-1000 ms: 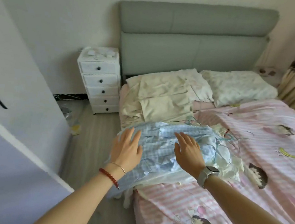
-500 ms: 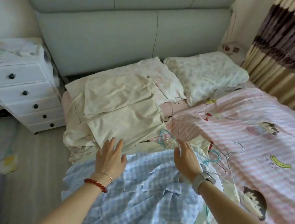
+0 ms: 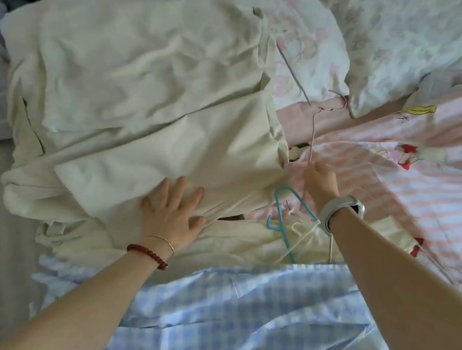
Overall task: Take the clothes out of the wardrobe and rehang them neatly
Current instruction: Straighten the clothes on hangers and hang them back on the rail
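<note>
A person is leaning over a bed, both bare arms reaching forward. The left hand (image 3: 174, 214), with a red bead bracelet at the wrist, is lying flat with fingers spread, pressing on a pile of cream clothes (image 3: 146, 100) heaped at the bed's left side. The right hand (image 3: 320, 180), wearing a white watch, is reaching just past the pile's right edge, its fingers curling around the thin wire of a pink hanger (image 3: 314, 127) whose hook end is pointing away toward the pillows (image 3: 401, 35). A teal hanger (image 3: 283, 210) is lying just beneath the right wrist, tangled with pale wire hangers, between the two hands. A blue checked shirt (image 3: 236, 315) is spreading across the bed under both forearms, nearest the viewer. The pink striped bedcover (image 3: 426, 184) with cartoon prints is stretching away to the right.

Compared with half a second earlier, the view has dropped much closer to the bed; the left hand has moved forward from the shirt's edge onto the cream pile, and the right hand has gone past the teal hanger to the pink one.
</note>
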The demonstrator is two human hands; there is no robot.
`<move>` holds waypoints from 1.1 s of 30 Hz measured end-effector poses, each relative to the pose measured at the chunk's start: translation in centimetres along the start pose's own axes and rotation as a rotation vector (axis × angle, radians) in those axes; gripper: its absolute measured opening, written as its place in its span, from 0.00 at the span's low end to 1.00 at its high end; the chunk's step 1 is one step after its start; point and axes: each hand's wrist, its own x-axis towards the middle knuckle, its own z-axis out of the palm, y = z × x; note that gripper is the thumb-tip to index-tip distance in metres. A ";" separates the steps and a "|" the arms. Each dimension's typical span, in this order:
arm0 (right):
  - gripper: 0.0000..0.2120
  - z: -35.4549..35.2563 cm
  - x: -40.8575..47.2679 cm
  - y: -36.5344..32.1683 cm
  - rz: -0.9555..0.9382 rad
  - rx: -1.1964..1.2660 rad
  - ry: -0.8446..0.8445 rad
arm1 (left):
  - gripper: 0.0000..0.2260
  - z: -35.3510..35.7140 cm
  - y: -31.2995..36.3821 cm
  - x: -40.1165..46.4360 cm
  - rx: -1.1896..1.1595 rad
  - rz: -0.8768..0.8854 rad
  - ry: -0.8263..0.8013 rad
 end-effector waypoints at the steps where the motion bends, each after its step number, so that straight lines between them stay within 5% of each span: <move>1: 0.05 0.3 0.7 0.0 0.040 0.073 -0.023 | 0.25 0.6 -0.2 0.2 0.012 0.002 0.008; 6: 0.04 1.4 1.8 -0.2 0.160 0.303 0.017 | 0.33 1.1 -0.6 0.7 0.016 0.012 0.025; 10: 0.09 0.4 -0.4 -3.3 -0.215 0.245 0.263 | 0.30 -0.2 -0.6 0.4 -0.043 0.018 -0.073; 17: 0.12 -2.1 -7.2 -11.9 -0.496 0.151 0.264 | 0.25 -6.1 -0.2 -3.0 -0.216 0.026 -0.086; 24: 0.12 -6.4 -17.2 -19.7 -0.721 0.158 0.212 | 0.21 -16.8 -0.1 -9.5 -0.384 0.142 0.414; 33: 0.12 -12.8 -33.9 -28.5 -1.013 0.200 0.259 | 0.24 -31.9 -2.1 -22.4 -0.208 0.143 1.091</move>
